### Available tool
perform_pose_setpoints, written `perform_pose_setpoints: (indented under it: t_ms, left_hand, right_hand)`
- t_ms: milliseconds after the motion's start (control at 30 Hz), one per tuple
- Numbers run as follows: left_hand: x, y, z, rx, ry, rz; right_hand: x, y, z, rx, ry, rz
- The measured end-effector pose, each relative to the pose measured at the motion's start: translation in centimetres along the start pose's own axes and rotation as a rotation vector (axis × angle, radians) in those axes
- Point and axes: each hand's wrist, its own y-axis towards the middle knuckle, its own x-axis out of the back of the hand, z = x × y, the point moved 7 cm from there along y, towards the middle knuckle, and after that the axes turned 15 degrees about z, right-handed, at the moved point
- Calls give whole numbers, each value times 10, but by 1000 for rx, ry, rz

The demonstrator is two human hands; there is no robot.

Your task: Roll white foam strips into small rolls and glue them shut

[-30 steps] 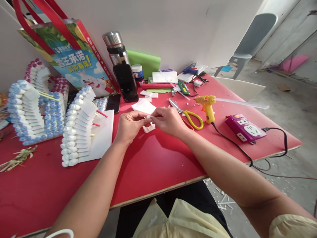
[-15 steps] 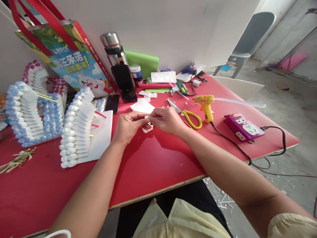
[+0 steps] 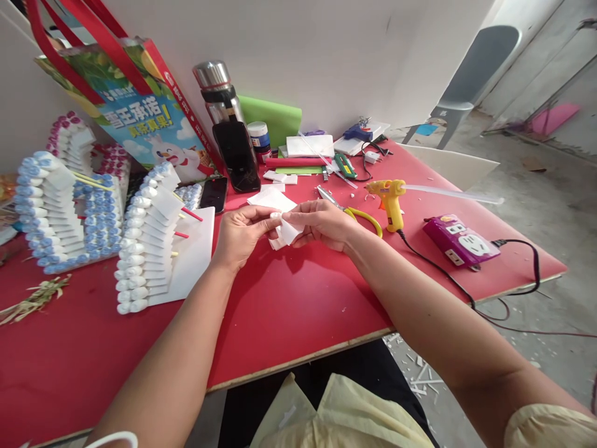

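My left hand (image 3: 242, 235) and my right hand (image 3: 323, 222) meet above the red table, fingertips close together. Between them is a thin, folded piece of white paper (image 3: 290, 231), pinched by the right thumb and fingers. The left thumb and forefinger are closed on its upper left end, where a small white bit shows; I cannot make out whether that is separate. Just behind my hands lies a stack of white sheets (image 3: 270, 198). Scissors with yellow handles (image 3: 366, 219) rest right beside my right hand, which partly covers them.
Left stand a white-tufted paper model (image 3: 152, 239) and a blue-and-white one (image 3: 41, 211). A thermos (image 3: 214, 78) and a propped phone (image 3: 236, 155) are behind. To the right are a yellow glue gun (image 3: 390, 202) and a corded purple power strip (image 3: 459, 239).
The right hand has opened out somewhat, and a larger flap of white paper now shows between my hands. The left hand keeps its pinch. The view has shifted slightly.
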Motion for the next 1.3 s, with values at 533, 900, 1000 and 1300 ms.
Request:
perform_pose_setpoints:
  t_ms: [533,900,1000,1300]
  left_hand:
    - [-8,-1,0,10,95,101]
    - [-4,-1,-1,-6,113,65]
    - [-2,-1,0,-3,110,42]
    - [-2,0,7,34,-1,-12]
  right_hand:
    - [4,-1,2,-12,-79,-83]
    - [9,1,-3,-64,-124,-24]
    - [8,1,8,47,-335,-103]
    - [-25,-13,35,313,-1355,-355]
